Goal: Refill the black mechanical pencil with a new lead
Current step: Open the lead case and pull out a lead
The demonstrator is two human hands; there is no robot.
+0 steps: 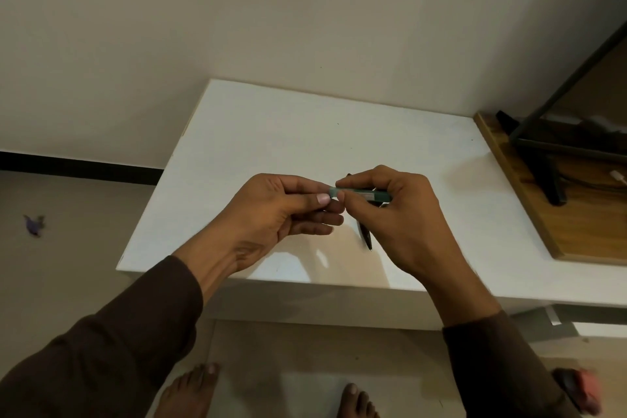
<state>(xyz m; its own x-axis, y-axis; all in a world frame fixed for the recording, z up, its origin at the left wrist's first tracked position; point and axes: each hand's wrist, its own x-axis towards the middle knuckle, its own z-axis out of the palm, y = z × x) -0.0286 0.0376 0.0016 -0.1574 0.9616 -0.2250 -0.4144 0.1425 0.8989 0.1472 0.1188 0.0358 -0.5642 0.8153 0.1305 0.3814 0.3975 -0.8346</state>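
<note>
We are looking down at both hands meeting above the white table (271, 132), near the middle of the frame. The right hand (403, 217) is curling around a green lead tube (364, 194), its thumb and forefinger pinching the tube near its left end while the rest of the tube is lying across the other fingers toward the right. The left hand (281, 210) is closing thumb and forefinger on the pale cap (331, 190) at that same left end, so the two pinches are almost touching each other; the remaining left fingers are folding loosely beneath. Whether the cap is seated or partly off, we cannot tell.

The black mechanical pencil (365, 237) is lying on the table just below and behind the right hand, mostly hidden by it, with one end showing lower right of centre and another dark tip peeking out above the knuckles. Neither hand is touching it.

At the right edge of the frame a wooden board (529, 200) is sitting beside the table.
</note>
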